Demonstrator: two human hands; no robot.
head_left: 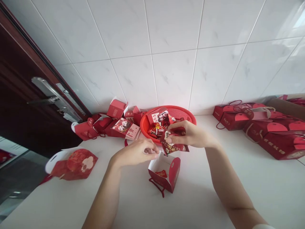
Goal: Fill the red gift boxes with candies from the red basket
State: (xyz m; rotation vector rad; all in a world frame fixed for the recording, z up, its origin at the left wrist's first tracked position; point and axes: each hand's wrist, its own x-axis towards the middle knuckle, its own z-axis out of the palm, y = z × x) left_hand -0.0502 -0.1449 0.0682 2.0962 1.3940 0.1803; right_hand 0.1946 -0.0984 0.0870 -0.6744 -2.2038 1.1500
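Observation:
My right hand (188, 135) is closed on a dark red snack packet (171, 143), pinched between thumb and fingers. It holds the packet above the far side of an opened red gift box (175, 176). The box stands on the table with its white inside showing, a small red wrapped candy (162, 173) in it and a red cord handle at its front. My left hand (138, 152) is at the box's left far rim, fingers loosely curled and thumb apart; whether it touches the rim is unclear. Behind both hands sits a red plastic basket (182, 111) with several wrapped snacks.
Several red boxes (116, 108) are heaped left of the basket against the tiled wall (171, 73). Another opened red box (81, 163) stands at the left table edge. Closed gift boxes with cord handles (274, 140) crowd the right side. A dark door (21, 86) with a metal handle is at left.

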